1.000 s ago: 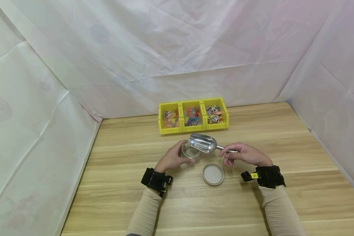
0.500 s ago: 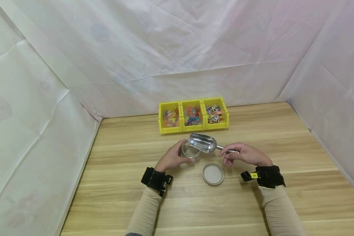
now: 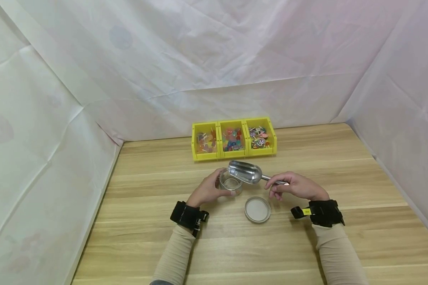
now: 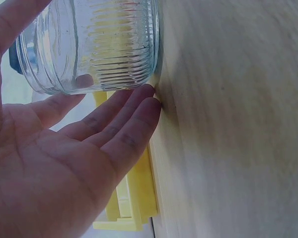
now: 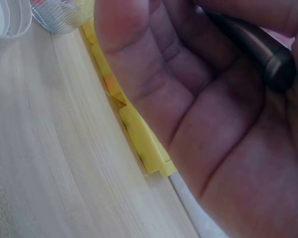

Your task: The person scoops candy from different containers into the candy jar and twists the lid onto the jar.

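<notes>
My left hand [image 3: 207, 189] holds a clear glass jar [image 3: 231, 185] upright on the table, thumb at the near side and fingers round the far side. In the left wrist view the ribbed wall of the jar [image 4: 116, 44] rests between thumb and fingertips. With my right hand [image 3: 295, 186] I grip a shiny metal scoop [image 3: 247, 173] by its handle; the handle's dark end [image 5: 279, 69] shows against the palm in the right wrist view. The scoop's front lip hangs over the jar's mouth. A round lid [image 3: 257, 209] lies on the table between the hands.
Behind the jar stand three joined yellow bins [image 3: 234, 155]. Wrapped lollipops [image 3: 207, 142] fill the left one, colourful sweets [image 3: 233, 140] the middle, striped lollipops [image 3: 258, 138] the right. White cloth [image 3: 214, 59] hangs round the wooden table [image 3: 146, 237].
</notes>
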Available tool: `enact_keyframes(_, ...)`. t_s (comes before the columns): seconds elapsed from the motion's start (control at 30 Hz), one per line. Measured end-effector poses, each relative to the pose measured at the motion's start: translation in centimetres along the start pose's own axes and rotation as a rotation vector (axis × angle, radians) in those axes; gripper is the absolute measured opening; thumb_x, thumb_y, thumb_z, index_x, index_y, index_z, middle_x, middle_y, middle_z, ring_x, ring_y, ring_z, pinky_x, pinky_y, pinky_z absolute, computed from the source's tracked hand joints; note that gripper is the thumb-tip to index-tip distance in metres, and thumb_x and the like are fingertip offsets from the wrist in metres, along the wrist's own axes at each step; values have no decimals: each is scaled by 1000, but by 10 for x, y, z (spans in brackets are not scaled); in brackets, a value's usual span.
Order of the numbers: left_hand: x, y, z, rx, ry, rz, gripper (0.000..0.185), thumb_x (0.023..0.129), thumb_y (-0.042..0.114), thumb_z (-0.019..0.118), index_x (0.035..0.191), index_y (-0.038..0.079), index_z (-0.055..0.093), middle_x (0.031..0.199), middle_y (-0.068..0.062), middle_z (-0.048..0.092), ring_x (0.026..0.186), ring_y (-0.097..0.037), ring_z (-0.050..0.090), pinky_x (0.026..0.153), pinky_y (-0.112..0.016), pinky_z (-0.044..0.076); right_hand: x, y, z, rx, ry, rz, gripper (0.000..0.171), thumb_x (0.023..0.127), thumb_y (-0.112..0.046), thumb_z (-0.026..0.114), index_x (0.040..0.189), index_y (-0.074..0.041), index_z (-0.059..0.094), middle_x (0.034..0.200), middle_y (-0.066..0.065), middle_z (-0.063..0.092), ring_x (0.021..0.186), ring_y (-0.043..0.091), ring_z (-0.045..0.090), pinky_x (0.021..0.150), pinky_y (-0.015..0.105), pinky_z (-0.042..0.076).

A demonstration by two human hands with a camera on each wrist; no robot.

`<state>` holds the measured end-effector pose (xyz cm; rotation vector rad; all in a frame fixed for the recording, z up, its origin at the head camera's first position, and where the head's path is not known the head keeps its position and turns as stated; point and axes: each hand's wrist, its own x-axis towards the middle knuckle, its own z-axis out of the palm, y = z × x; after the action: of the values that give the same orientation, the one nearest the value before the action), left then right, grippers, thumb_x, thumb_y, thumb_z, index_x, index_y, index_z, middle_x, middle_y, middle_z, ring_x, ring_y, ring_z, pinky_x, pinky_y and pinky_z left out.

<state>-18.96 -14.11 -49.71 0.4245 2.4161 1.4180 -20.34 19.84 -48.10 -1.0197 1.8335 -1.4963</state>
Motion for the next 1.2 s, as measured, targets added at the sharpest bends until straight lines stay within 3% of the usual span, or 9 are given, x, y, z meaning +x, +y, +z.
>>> enact_keyframes(0.37,0,1,-1,2,-3,4,84,77,27,87,147,26,43,146,-3,51,136,-25,45,114,-49,34,1,-2,1,-1,14,42,24,102,-1,48,116,15,59,94,30,66,75,28,64,69,36,58)
enact_keyframes(1.2,0,-1,0,1,0,-14,85,76,29,87,148,25,42,148,-3,50,139,-25,43,116,-49,32,2,-1,1,-58,11,28,21,101,2,48,114,12,61,94,28,67,75,27,64,68,36,58)
